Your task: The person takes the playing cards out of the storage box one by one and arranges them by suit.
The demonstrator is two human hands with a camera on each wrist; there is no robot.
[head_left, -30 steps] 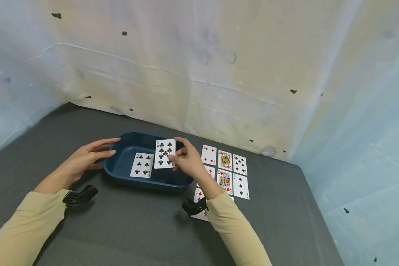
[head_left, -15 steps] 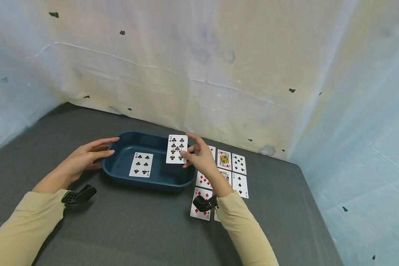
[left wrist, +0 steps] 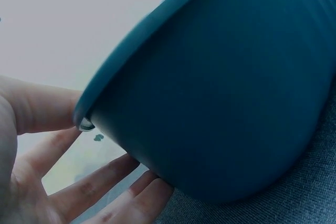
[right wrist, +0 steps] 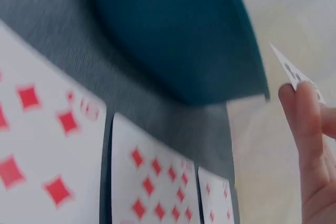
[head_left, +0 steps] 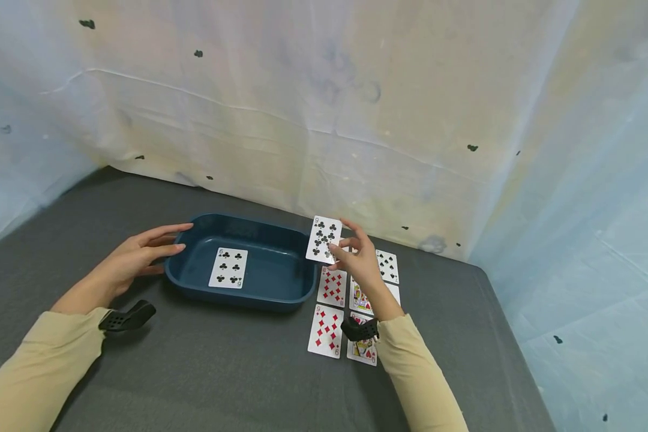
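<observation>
My right hand [head_left: 360, 264] pinches a nine of clubs playing card [head_left: 320, 237] by its right side, face up. The card is over the right end of a dark blue tray [head_left: 275, 273], overlapping its rim in the head view. In the right wrist view the same card [right wrist: 294, 72] shows nearly edge-on between thumb and fingers. A six of clubs [head_left: 228, 268] lies face up inside the tray. At the tray's left end my left hand [head_left: 137, 258] holds the rim; the left wrist view has the thumb [left wrist: 47, 108] at the rim and fingers against the outer wall.
Right of the tray, face-up cards lie in columns: a nine of diamonds [head_left: 326, 331] and another diamond card [head_left: 332, 288], face cards [head_left: 363, 352], then spades [head_left: 389, 267]. My right arm hides some. A pale curtain [head_left: 302, 108] hangs behind the dark table [head_left: 221, 372].
My right hand has carried the nine of clubs rightward from above the tray's middle to its right end. The left hand and the six of clubs stay in place.
</observation>
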